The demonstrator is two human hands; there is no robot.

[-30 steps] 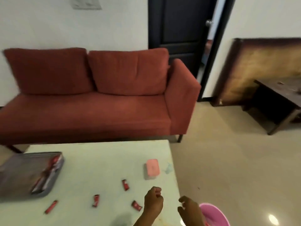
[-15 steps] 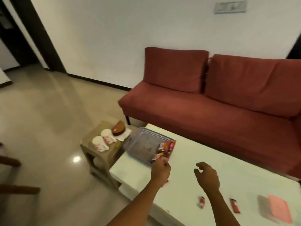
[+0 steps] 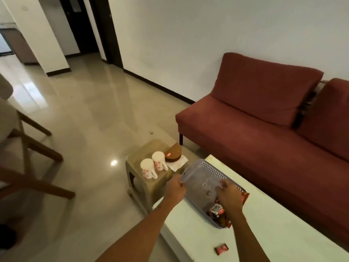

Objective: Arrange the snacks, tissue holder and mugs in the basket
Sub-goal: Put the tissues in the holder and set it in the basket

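Observation:
A grey perforated plastic basket (image 3: 208, 172) lies on the near-left end of the white table (image 3: 264, 222). Red snack packets (image 3: 219, 211) are piled at its near end. My left hand (image 3: 174, 188) grips the basket's left corner rim. My right hand (image 3: 229, 197) is inside the basket over the snacks, fingers curled; what it holds is hidden. Two white mugs with red flowers (image 3: 153, 166) stand on a small beige stool (image 3: 145, 184) left of the table, beside a brown tissue holder (image 3: 173, 154) with white tissue. One loose red snack (image 3: 221, 249) lies on the table.
A red sofa (image 3: 264, 120) runs behind the table. Glossy tiled floor (image 3: 85, 110) spreads to the left. Wooden chair legs (image 3: 37, 157) stand at the far left. A dark doorway (image 3: 81, 25) is at the back.
The view swung left and closer to the basket. My left hand moved from the basket's snack end to its left corner rim. My right hand went from hovering over the table into the basket.

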